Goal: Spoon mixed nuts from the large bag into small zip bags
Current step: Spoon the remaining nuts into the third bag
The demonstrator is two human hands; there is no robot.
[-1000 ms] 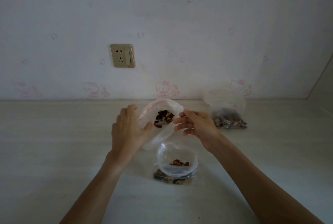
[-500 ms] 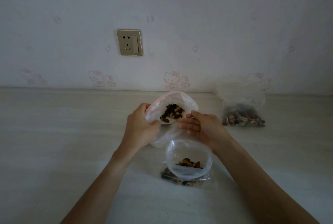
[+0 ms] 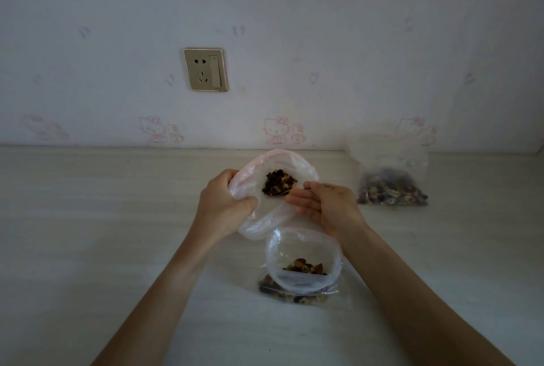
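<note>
At frame centre, the left hand grips the gathered rim of the large bag, holding its mouth open over the nuts. The right hand pinches a spoon at the bag's right edge, lower fingers extended. An open zip bag stands on the tabletop just below; a filled bag sits at right.

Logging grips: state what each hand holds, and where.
Left hand grips the large bag by its left rim. Right hand holds a spoon by its handle.
</note>
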